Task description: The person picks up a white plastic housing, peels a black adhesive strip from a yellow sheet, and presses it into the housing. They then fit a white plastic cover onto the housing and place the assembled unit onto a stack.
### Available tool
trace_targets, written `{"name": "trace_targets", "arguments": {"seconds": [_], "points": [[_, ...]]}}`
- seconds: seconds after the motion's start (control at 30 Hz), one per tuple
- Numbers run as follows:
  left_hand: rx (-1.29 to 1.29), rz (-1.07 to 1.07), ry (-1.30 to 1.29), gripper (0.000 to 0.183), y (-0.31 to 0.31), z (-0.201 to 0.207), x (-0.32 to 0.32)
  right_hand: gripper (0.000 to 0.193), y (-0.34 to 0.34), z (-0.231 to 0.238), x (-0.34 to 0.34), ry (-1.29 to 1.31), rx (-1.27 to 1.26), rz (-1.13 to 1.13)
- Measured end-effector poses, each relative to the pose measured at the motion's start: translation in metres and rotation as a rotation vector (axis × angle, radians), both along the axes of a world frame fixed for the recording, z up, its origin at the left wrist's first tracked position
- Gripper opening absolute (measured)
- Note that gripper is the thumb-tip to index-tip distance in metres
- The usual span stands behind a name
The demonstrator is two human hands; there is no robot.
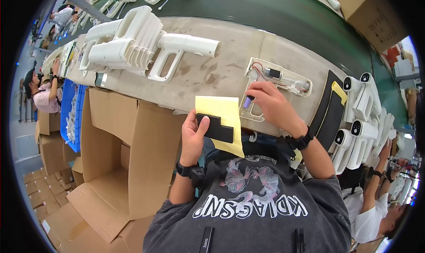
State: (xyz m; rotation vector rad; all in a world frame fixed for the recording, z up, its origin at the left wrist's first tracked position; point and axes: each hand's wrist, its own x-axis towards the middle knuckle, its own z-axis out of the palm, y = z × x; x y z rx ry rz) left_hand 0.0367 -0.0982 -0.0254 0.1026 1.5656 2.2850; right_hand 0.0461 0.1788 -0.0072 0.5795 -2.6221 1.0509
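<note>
My left hand [193, 138] grips a yellow backing sheet [217, 103] with black foam pieces [217, 130] stuck on it, the thumb lying on the foam. My right hand [273, 106] is closed, holding a small purple cylinder [247, 102] with a black part at its upper end; it looks like a battery cell. That hand is over the handle end of an opened white device housing [285, 85] on the bench. Inside the housing are red wires [256, 67], a black block [272, 73] and a round part at the far right end. My right fingers partly hide the housing.
White gun-shaped housings [190, 45] are stacked at the back left. Finished-looking white devices [361, 131] and black foam sheets [325, 96] sit at right. A green conveyor [248, 9] runs behind. Open cardboard box [108, 155] and blue crate [79, 115] are at left. Co-workers sit on both sides.
</note>
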Motion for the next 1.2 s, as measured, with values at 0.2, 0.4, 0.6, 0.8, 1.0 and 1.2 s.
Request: {"name": "trace_targets", "arguments": {"seconds": [0.2, 0.4, 0.6, 0.8, 1.0, 1.2], "points": [[0.040, 0.119, -0.045, 0.028, -0.008, 0.000, -0.006, 0.047, -0.008, 0.011, 0.006, -0.177, -0.055, -0.007], [0.071, 0.134, -0.072, 0.029, -0.010, -0.002, -0.013, 0.051, -0.006, 0.007, 0.006, -0.234, -0.008, -0.026], [0.073, 0.123, -0.046, 0.027, -0.003, -0.002, -0.015, 0.054, -0.002, 0.015, 0.003, -0.154, 0.026, -0.009], [-0.243, -0.149, 0.250, 0.029, 0.033, 0.024, -0.002, 0.066, -0.015, 0.041, 0.039, -0.604, -0.660, 0.044], [-0.500, -0.221, 0.826, 0.029, 0.035, 0.046, -0.062, 0.072, 0.058, 0.063, 0.080, -0.696, -0.753, -0.148], [-1.471, 0.324, 0.877, 0.064, -0.032, -0.025, -0.173, 0.060, 0.141, 0.050, 0.122, -0.581, -0.403, -0.705]]}}
